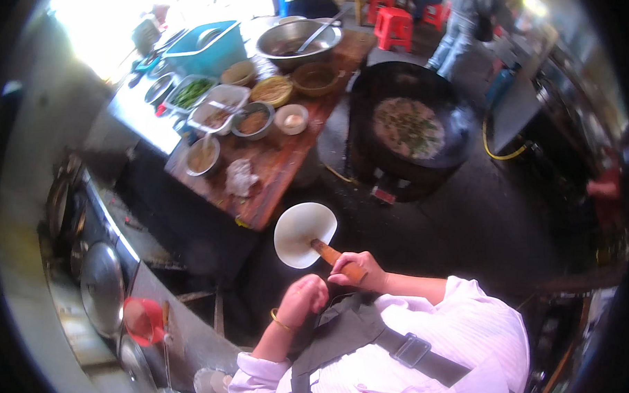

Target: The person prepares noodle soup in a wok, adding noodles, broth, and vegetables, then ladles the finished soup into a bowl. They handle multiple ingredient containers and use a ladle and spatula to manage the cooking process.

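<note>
In front of my body, my right hand (360,272) grips the wooden handle (343,261) of a ladle. The ladle's wide, pale head (300,236) points away from me, over the dark floor. Beside the handle, my left hand (303,300) is curled with nothing visible in it; a yellow bangle is on its wrist. Farther off stands a large dark wok (447,124) on a low stove. Pale food with green pieces (410,128) lies in the wok, apart from the ladle.
At left, a wooden board (277,182) carries bowls and tubs, a crumpled pale bag (241,178) and a large steel bowl (299,41). A teal bin (205,52) stands behind. Pot lids (102,287) and a red scoop (142,319) line the left wall. A person (462,30) stands beyond the wok.
</note>
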### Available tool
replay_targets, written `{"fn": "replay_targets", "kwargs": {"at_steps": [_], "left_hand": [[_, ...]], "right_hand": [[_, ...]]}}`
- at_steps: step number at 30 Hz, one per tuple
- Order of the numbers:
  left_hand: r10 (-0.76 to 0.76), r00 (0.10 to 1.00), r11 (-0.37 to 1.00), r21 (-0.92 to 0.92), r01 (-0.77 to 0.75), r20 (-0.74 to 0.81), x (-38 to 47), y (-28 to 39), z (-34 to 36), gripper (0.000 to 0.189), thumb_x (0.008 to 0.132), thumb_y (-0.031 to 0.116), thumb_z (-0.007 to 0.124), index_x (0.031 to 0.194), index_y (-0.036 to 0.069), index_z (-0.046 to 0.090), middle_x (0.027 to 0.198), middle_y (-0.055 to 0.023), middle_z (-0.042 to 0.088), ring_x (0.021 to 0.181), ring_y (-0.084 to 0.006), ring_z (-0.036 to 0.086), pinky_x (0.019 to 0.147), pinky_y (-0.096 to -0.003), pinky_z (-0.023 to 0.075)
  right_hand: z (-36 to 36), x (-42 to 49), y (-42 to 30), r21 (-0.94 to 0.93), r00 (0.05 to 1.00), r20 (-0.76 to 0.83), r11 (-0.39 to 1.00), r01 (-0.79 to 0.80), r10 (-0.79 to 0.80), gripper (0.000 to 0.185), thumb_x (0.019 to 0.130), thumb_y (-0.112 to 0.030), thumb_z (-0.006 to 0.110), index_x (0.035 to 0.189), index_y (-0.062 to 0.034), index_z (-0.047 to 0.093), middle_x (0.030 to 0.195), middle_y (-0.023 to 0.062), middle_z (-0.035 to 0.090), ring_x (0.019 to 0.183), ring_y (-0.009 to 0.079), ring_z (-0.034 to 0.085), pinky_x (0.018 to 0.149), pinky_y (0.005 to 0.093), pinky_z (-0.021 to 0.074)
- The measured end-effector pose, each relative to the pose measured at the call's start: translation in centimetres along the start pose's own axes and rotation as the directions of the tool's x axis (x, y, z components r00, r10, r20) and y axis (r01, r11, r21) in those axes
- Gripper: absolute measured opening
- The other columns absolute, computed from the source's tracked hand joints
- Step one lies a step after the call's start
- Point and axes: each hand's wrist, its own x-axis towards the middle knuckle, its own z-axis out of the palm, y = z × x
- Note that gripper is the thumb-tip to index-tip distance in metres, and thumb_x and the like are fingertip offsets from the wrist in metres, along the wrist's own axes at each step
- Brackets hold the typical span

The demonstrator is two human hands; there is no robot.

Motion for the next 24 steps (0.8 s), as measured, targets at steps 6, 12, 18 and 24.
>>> {"fn": "replay_targets", "kwargs": {"at_steps": [6,12,18,24], "left_hand": [[0.171,0.951,0.95,0.298,-0.09,-0.258,8.8,-2.2,-0.3,0.023,0.092,0.022,0.04,0.091,0.003,0.055,0.057,-0.0042,0.054,0.041,-0.0077,0.044,0.039,-0.018,0.0348],[0.277,0.906,0.888,0.444,-0.116,-0.318,13.2,-4.1,-4.7,0.033,0.082,0.003,0.041,0.114,0.008,0.049,0.076,-0.0055,0.057,0.063,-0.0117,0.053,0.058,-0.0243,0.0475],[0.449,0.886,-0.167,0.985,-0.048,0.12,18.7,2.1,-7.0,0.064,0.064,-0.005,0.048,0.126,0.01,0.038,0.137,-0.0171,0.026,0.128,-0.0347,0.021,0.102,-0.0472,0.0214],[0.537,0.822,-0.319,0.858,0.403,-0.187,24.5,9.1,-11.7,0.064,0.08,0.039,0.047,0.135,0.013,0.027,0.143,-0.0157,0.016,0.133,-0.0351,0.008,0.104,-0.052,0.0134]], "right_hand": [[-9.1,-6.0,2.4,-0.167,0.943,-0.332,0.983,-0.076,0.017,0.019,0.075,-0.018,0.067,0.08,-0.0031,0.056,0.067,0.0072,0.06,0.062,0.0127,0.06,0.058,0.0244,0.0478],[-13.8,-9.9,2.5,0.373,0.766,-0.481,0.89,-0.263,0.427,0.022,0.086,-0.025,0.051,0.092,-0.0036,0.052,0.07,0.0053,0.059,0.062,0.0103,0.059,0.059,0.0238,0.0487],[-15.1,-11.4,2.3,0.299,0.661,-0.598,0.891,-0.341,0.453,0.032,0.089,-0.034,0.044,0.094,-0.004,0.052,0.069,0.0046,0.059,0.06,0.0095,0.058,0.054,0.0213,0.045],[-13.1,-9.3,0.2,0.445,0.563,-0.665,0.866,-0.229,0.491,0.043,0.088,-0.044,0.045,0.098,-0.0033,0.052,0.073,0.0053,0.061,0.062,0.0102,0.059,0.052,0.0222,0.0456]]}}
